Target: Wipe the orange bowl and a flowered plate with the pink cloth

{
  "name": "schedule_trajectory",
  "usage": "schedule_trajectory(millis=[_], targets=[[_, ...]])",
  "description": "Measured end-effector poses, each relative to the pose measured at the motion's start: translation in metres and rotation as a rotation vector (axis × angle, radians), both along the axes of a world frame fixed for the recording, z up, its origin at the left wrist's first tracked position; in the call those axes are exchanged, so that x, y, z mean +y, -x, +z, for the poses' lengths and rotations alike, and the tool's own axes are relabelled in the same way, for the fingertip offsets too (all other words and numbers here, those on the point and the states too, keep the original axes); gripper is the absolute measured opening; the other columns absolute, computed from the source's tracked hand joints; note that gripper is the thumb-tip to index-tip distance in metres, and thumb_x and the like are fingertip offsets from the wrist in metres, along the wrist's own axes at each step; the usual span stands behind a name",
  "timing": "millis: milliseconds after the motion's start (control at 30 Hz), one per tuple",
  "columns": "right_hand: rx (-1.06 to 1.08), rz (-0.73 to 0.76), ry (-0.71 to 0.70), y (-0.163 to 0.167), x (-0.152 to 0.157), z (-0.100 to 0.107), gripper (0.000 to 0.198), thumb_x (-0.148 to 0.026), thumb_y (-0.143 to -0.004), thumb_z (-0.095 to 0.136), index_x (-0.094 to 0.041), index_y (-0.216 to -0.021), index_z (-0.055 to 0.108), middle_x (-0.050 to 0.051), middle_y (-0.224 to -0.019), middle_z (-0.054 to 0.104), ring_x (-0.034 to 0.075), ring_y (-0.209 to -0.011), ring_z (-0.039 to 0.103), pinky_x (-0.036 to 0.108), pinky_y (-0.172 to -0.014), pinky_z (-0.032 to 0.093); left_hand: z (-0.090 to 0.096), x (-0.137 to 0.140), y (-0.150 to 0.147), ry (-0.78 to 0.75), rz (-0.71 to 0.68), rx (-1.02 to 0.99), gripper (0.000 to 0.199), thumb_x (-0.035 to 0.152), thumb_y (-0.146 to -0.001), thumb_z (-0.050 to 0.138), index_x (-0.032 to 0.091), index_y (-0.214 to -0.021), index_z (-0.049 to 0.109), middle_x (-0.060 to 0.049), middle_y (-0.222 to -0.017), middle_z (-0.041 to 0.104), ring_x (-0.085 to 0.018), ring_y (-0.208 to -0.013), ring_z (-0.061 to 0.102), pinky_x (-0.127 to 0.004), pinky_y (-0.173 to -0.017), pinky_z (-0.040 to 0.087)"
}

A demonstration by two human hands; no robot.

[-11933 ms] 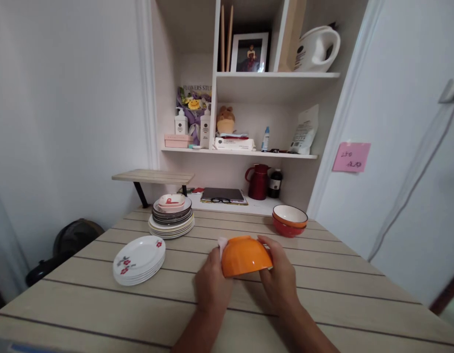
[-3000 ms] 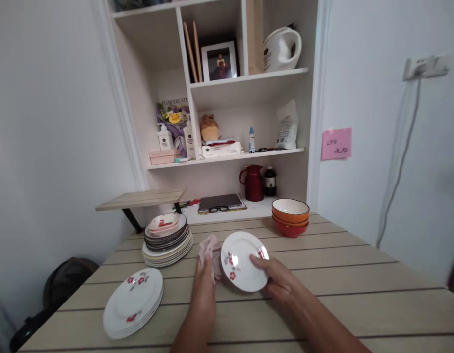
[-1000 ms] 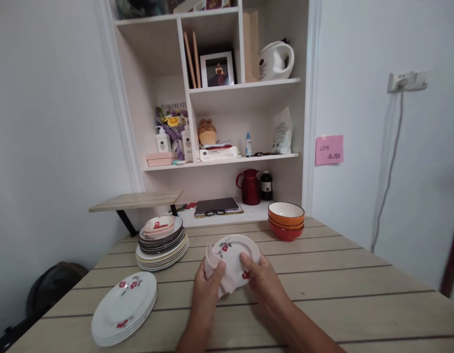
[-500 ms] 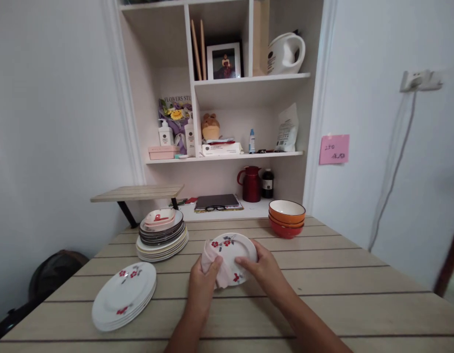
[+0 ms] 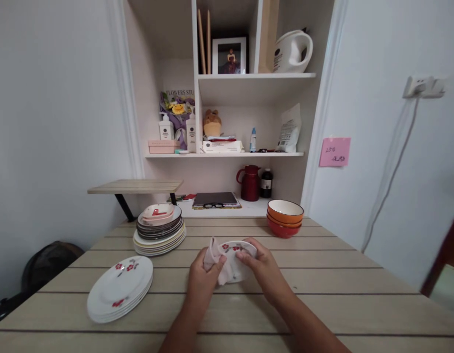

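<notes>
A white plate point(image 5: 239, 271) with red flowers is held up over the middle of the table, tilted. My right hand point(image 5: 262, 267) grips its right rim, thumb on the upper face. A pale pink cloth point(image 5: 213, 254) is pinched in my left hand point(image 5: 205, 274) and wraps the plate's left edge, hiding that side. Left of my hands lies a stack of matching flowered plates point(image 5: 120, 287). Behind it stands a taller pile of plates point(image 5: 160, 245) topped by small pink-rimmed dishes point(image 5: 158, 214).
Orange and red bowls point(image 5: 284, 220) are stacked at the back right of the slatted table point(image 5: 340, 314). A small raised shelf point(image 5: 136, 186) stands at the back left. Beyond the table are a red jug point(image 5: 250, 184), a dark laptop point(image 5: 215, 199) and glasses point(image 5: 213, 205).
The plate has turned in my hands and tilted more steeply, so its face looks narrower. The cloth has bunched up higher at its left edge. The camera view has shifted slightly.
</notes>
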State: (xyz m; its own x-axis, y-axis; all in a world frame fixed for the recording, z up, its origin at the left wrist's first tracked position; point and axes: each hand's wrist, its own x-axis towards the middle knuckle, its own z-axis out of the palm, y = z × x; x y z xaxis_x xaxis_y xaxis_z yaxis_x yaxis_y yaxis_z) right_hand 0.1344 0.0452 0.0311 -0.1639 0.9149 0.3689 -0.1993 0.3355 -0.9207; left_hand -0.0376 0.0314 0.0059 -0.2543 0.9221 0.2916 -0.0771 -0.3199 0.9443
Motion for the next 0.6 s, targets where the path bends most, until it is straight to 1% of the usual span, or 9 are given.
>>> schedule_trajectory(millis=[67, 133, 200, 267, 367, 433, 500, 567, 600], targets=[[0.131, 0.005, 0.075, 0.007, -0.001, -0.004, 0.040, -0.047, -0.070, 0.090, -0.019, -0.093, 0.074, 0.001, -0.079, 0.073, 0.019, -0.070, 0.060, 0.028, -0.065, 0.047, 0.000, 0.000, -0.001, 0.025, -0.036, -0.077, 0.056, 0.054, -0.063, 0.090, 0.014, -0.099, 0.077, -0.010, -0.089, 0.081, -0.024, -0.078, 0.073, -0.029, -0.073, 0.058], [0.277, 0.021, 0.155, 0.014, -0.002, -0.007, 0.046, -0.046, -0.066, 0.094, -0.019, -0.099, 0.074, 0.003, -0.085, 0.076, 0.020, -0.073, 0.064, 0.030, -0.069, 0.051, 0.000, 0.000, -0.002, 0.043, -0.054, -0.136, 0.065, 0.057, -0.060, 0.092, 0.012, -0.105, 0.077, -0.013, -0.095, 0.082, -0.025, -0.082, 0.075, -0.030, -0.076, 0.059], [0.419, 0.023, 0.226, 0.020, -0.003, -0.009, 0.051, -0.042, -0.063, 0.097, -0.020, -0.103, 0.075, 0.005, -0.092, 0.079, 0.022, -0.078, 0.068, 0.031, -0.072, 0.054, -0.002, 0.001, -0.003, 0.072, -0.049, -0.185, 0.073, 0.059, -0.056, 0.094, 0.011, -0.108, 0.078, -0.015, -0.097, 0.082, -0.026, -0.082, 0.075, -0.031, -0.073, 0.059], [0.537, 0.012, 0.290, 0.023, -0.003, -0.011, 0.053, -0.038, -0.062, 0.099, -0.021, -0.106, 0.075, 0.005, -0.097, 0.080, 0.022, -0.080, 0.070, 0.031, -0.073, 0.056, -0.004, 0.001, -0.004, 0.105, -0.069, -0.208, 0.076, 0.059, -0.054, 0.095, 0.010, -0.109, 0.078, -0.016, -0.098, 0.082, -0.027, -0.083, 0.076, -0.031, -0.073, 0.059], [0.638, 0.032, 0.375, 0.025, -0.002, -0.015, 0.048, -0.037, -0.067, 0.096, -0.021, -0.107, 0.076, 0.006, -0.103, 0.081, 0.023, -0.083, 0.073, 0.033, -0.076, 0.059, -0.008, 0.000, -0.005, 0.155, -0.148, -0.201, 0.075, 0.056, -0.052, 0.097, 0.009, -0.108, 0.079, -0.015, -0.094, 0.082, -0.028, -0.086, 0.076, -0.032, -0.078, 0.060], [0.643, 0.064, 0.405, 0.025, 0.000, -0.018, 0.047, -0.037, -0.068, 0.096, -0.020, -0.107, 0.076, 0.008, -0.105, 0.081, 0.024, -0.086, 0.074, 0.035, -0.079, 0.060, -0.009, -0.001, -0.004, 0.168, -0.163, -0.190, 0.073, 0.052, -0.051, 0.099, 0.010, -0.106, 0.079, -0.013, -0.092, 0.082, -0.028, -0.086, 0.076, -0.033, -0.079, 0.060], [0.586, 0.084, 0.406, 0.023, 0.003, -0.018, 0.052, -0.035, -0.064, 0.097, -0.019, -0.109, 0.075, 0.009, -0.105, 0.081, 0.025, -0.087, 0.074, 0.037, -0.080, 0.059, -0.008, -0.002, -0.001, 0.160, -0.128, -0.182, 0.069, 0.054, -0.055, 0.097, 0.010, -0.105, 0.079, -0.013, -0.092, 0.082, -0.028, -0.085, 0.077, -0.033, -0.079, 0.060], [0.469, 0.073, 0.361, 0.019, 0.007, -0.016, 0.059, -0.033, -0.059, 0.098, -0.018, -0.110, 0.074, 0.009, -0.102, 0.081, 0.026, -0.085, 0.073, 0.037, -0.078, 0.058, -0.008, -0.001, 0.002, 0.145, -0.101, -0.176, 0.067, 0.060, -0.061, 0.093, 0.010, -0.104, 0.079, -0.013, -0.092, 0.082, -0.027, -0.085, 0.077, -0.033, -0.080, 0.061], [0.392, 0.055, 0.316, 0.016, 0.008, -0.013, 0.060, -0.033, -0.057, 0.098, -0.018, -0.110, 0.074, 0.008, -0.100, 0.080, 0.025, -0.083, 0.072, 0.037, -0.077, 0.057, -0.007, -0.001, 0.004, 0.137, -0.097, -0.173, 0.068, 0.062, -0.063, 0.091, 0.010, -0.104, 0.080, -0.014, -0.092, 0.082, -0.027, -0.086, 0.077, -0.034, -0.081, 0.061]])
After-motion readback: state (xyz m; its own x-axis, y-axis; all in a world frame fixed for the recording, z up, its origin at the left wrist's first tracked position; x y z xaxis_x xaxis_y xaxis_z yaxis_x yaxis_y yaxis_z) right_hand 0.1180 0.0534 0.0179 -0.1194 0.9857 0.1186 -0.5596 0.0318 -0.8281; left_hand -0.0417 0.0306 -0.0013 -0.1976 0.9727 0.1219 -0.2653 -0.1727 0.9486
